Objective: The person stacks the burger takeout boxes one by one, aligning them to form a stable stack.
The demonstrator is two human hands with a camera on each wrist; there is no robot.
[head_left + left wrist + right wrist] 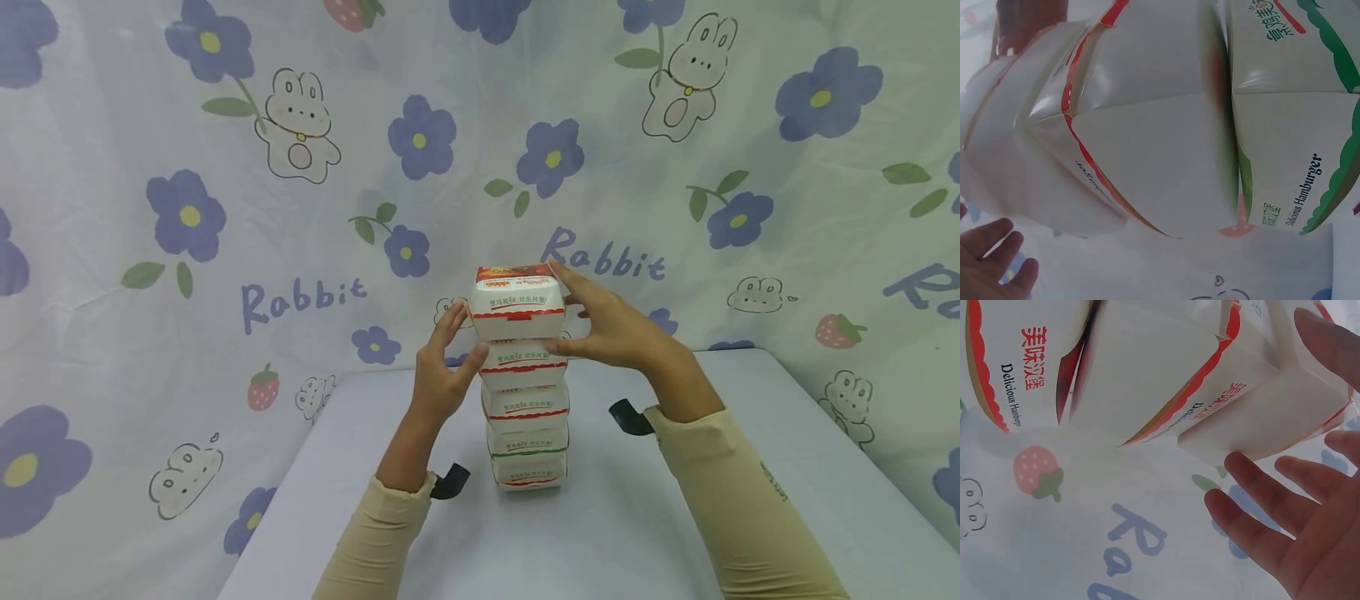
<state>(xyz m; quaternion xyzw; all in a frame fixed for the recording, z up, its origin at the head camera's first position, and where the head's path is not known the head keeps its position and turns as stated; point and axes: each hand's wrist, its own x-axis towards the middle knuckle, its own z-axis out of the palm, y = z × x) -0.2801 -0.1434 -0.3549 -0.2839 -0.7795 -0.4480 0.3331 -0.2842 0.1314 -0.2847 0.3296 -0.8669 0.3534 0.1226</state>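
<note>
A tall stack of white paper hamburger boxes stands on the table, slightly uneven. Red wavy trim marks the top box (pixel 517 321) and the box under it (pixel 525 375); a lower box (pixel 528 442) has green trim. On the left side is my left hand (pixel 442 371), its fingers fairly straight beside the top box and its thumb near the second one. My right hand (pixel 618 329) spreads along the right side, index fingertip by the top box's upper corner and thumb at the second box. In the right wrist view the fingers (pixel 1260 531) are extended; contact is hard to tell.
The white table (pixel 375 542) extends around the stack. Behind it hangs a curtain (pixel 480 208) printed with rabbits, flowers and strawberries. A dark wrist-camera piece juts from each sleeve, one on the left (pixel 450 483) and one on the right (pixel 630 418).
</note>
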